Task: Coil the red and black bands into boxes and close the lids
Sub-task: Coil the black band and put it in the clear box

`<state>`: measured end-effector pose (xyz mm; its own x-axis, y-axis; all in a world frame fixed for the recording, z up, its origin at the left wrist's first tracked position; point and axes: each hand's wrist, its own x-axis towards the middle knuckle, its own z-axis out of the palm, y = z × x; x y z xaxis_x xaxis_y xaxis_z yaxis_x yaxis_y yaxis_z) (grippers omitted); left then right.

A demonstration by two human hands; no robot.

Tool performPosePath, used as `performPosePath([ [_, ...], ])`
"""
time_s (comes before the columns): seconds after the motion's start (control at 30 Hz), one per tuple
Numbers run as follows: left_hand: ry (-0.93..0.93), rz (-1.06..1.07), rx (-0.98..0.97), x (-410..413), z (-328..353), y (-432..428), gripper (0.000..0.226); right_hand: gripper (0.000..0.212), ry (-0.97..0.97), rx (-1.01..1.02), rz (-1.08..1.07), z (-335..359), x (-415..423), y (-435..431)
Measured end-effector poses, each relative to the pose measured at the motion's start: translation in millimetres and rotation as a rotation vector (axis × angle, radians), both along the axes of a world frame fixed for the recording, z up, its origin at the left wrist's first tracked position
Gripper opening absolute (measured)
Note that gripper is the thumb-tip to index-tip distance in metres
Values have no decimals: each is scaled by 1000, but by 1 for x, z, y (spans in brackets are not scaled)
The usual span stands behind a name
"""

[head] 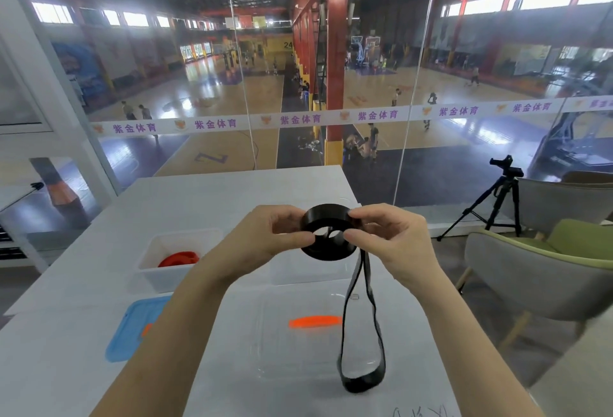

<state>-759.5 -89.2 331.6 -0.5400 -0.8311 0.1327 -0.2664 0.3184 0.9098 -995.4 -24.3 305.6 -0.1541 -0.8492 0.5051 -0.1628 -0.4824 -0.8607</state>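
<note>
Both hands hold a black band (326, 232) above the table, partly wound into a ring. My left hand (262, 235) pinches its left side and my right hand (394, 240) pinches its right side. The band's loose end hangs down in a long loop to the table. A red band (179, 259) lies coiled inside an open white box (156, 275) at the left. A second clear box (298, 270) stands behind the hands, mostly hidden. A clear lid (298, 343) with an orange tab lies flat in front, under the hanging loop. A blue lid (132, 330) lies at the near left.
The white table (212, 191) ends at a glass wall overlooking a sports hall. To the right stand a grey and green armchair (537, 270) and a black tripod (494, 204). Handwriting marks the table's near edge.
</note>
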Motion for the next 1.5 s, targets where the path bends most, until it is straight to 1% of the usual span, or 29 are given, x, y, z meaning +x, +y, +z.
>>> performPosePath([
  [0.1, -60, -6, -7, 0, 8, -2, 47, 32, 167, 14, 15, 3, -3, -3],
  [0.13, -100, -11, -36, -2, 10, -2, 47, 29, 207, 26, 25, 3, -2, -3],
  [0.23, -190, -5, -155, -12, 10, 0, 25, 30, 251, 36, 32, 3, 1, -4],
  [0.3, -156, 31, -164, -14, 9, 2, 20, 33, 195, 31, 27, 1, 3, -4],
  [0.47, 53, 66, -43, -14, 1, 6, 21, 46, -25, 79, 75, -14, 3, -1],
  [0.53, 148, 92, 7, -14, -1, 9, 20, 46, -80, 71, 41, -20, 6, 1],
  [0.6, 197, 94, 73, -15, -6, 10, 19, 44, -131, 47, -14, -23, 7, 1],
  [0.67, 184, 76, 125, -15, -9, 10, 20, 46, -131, 42, -44, -23, 7, 0],
  [0.7, 154, 65, 123, -15, -9, 8, 22, 46, -118, 53, -48, -23, 6, -1],
  [0.77, 81, 49, 79, -13, -7, 4, 33, 46, -82, 87, -42, -21, 3, -2],
  [0.83, -1, 35, 58, -10, -4, 1, 45, 48, 4, 94, -30, -19, 2, -2],
  [0.87, -52, 16, 47, -10, -2, -1, 43, 50, 58, 94, -22, -18, 2, -2],
  [0.93, -127, 1, 10, -13, 0, -1, 29, 52, 113, 95, -14, -16, 4, -2],
  [1.0, -84, 27, 15, -15, -1, -1, 22, 51, 95, 86, -14, -17, 5, -2],
  [1.13, 35, 57, 47, -17, -5, 2, 20, 47, 12, 80, -12, -25, 4, -3],
  [1.23, 126, 87, 109, -17, -9, 4, 20, 46, -69, 86, -46, -29, 2, 0],
  [1.33, 88, 39, 143, -14, -10, 3, 19, 37, -45, 98, -71, -27, -1, 2],
  [1.4, 69, 5, 158, -10, -11, 2, 18, 39, -27, 110, -49, -25, -2, 2],
  [1.5, 86, 4, 186, -9, -13, 2, 18, 44, -64, 128, -14, -24, -4, 1],
])
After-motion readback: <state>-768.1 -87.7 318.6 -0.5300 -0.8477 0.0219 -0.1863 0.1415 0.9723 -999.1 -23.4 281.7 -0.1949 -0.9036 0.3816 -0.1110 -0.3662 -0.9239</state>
